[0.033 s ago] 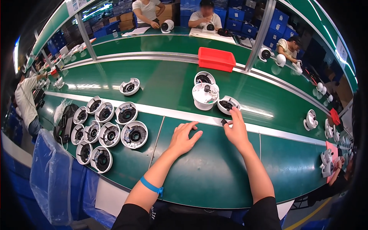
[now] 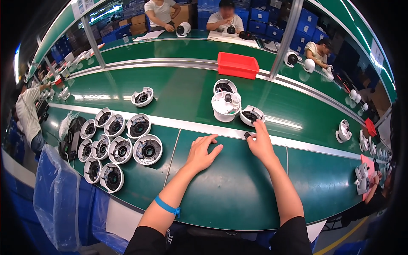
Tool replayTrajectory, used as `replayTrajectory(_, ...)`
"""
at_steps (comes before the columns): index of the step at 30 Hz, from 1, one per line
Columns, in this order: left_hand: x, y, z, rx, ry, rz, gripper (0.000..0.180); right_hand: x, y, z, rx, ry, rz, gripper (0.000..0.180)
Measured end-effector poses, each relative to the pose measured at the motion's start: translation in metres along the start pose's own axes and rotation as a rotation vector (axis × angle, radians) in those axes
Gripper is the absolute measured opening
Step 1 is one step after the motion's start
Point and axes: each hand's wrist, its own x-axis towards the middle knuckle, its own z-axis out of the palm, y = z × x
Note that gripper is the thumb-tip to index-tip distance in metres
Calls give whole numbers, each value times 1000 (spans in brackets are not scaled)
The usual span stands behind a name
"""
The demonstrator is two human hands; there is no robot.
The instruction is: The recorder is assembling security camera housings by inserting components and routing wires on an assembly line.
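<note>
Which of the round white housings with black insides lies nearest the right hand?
The housing just right of the taller white unit: it alone lies just beyond the right hand, the others sitting farther off.

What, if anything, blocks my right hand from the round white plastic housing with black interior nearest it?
Nothing visible: your right hand overlaps the housing in this view; whether they touch, I can't tell.

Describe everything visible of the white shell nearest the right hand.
The white shell is round and bowl-like, smooth and plastic-looking, open side up, with black parts inside. It sits on the green surface just beyond the pale metal strip, right of a larger white piece. The right hand overlaps its near right edge in view; whether they touch is unclear.
</note>
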Motion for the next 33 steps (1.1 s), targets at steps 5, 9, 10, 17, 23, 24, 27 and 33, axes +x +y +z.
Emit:
replayTrajectory(5,-9,68,27,-3,-15,-30,58,-35,20,-61,14,-77,-98,49)
replayTrajectory(9,-8,133,90,82,96,300,75,-93,34,-119,80,-202,-248,47)
replayTrajectory(10,-10,148,109,123,50,371,80,-110,36,-148,170,-355,-166,53)
replayTrajectory(17,-2,203,295,139,-262,302,83,-273,254,-399,756,-487,161,51)
replayTrajectory(23,-52,291,462,234,-580,286,79,-556,560,-559,365,977,637,28)
replayTrajectory(24,-63,303,486,226,-608,236,79,-607,604,-579,331,1146,747,20)
replayTrajectory(27,-103,339,545,218,-675,68,81,-818,755,-588,-282,1217,927,14)
replayTrajectory(33,-171,365,557,419,-638,-150,75,-907,862,-508,-266,357,1544,46)
